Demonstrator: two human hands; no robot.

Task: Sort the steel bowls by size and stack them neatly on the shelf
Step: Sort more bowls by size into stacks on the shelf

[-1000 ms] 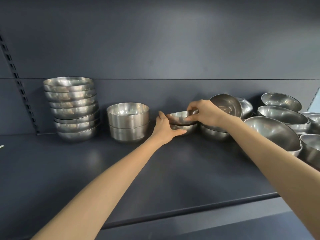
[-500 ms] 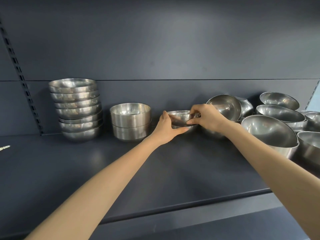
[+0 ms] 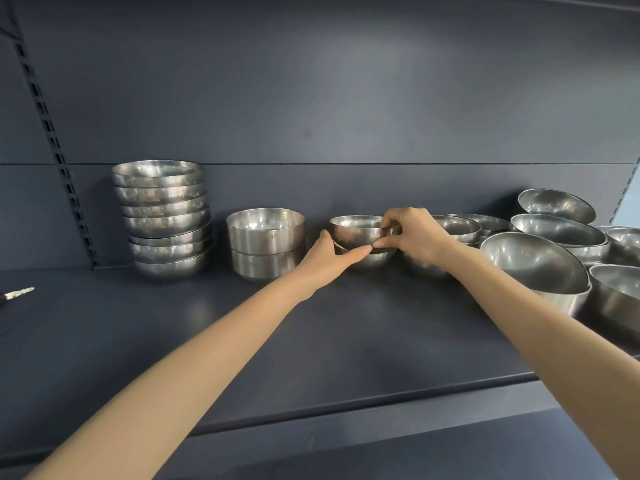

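Steel bowl (image 3: 356, 230), small, at the centre of the frame: it sits nested on a second small bowl (image 3: 375, 260) near the back of the shelf (image 3: 311, 341), and you grasp it with both hands. Your left hand (image 3: 329, 259) cups its left side, with the thumb laid along its lower edge; the other fingers are hidden behind it. Your right hand (image 3: 414, 235) pinches the right rim, with fingers curled over the top and the thumb beneath.

Left of centre, a straight-walled pair (image 3: 266, 237) of bowls stands stacked just beside your left hand without touching it. Further left is a tall stack (image 3: 162, 220) of rounded bowls, slightly uneven, against the back panel (image 3: 311, 98).

Right of centre, a low stack (image 3: 453, 230) sits directly behind your right hand; whether it touches the held bowl cannot be told. Beyond it, in the right of the frame, loose bowls (image 3: 557, 230) crowd together, some nested. A large tilted bowl (image 3: 533, 261) leans with its mouth toward the upper left, close beside your right forearm.

At the far left edge a slotted upright (image 3: 52, 133) runs up the wall, and a small pale object (image 3: 19, 292) lies on the shelf.
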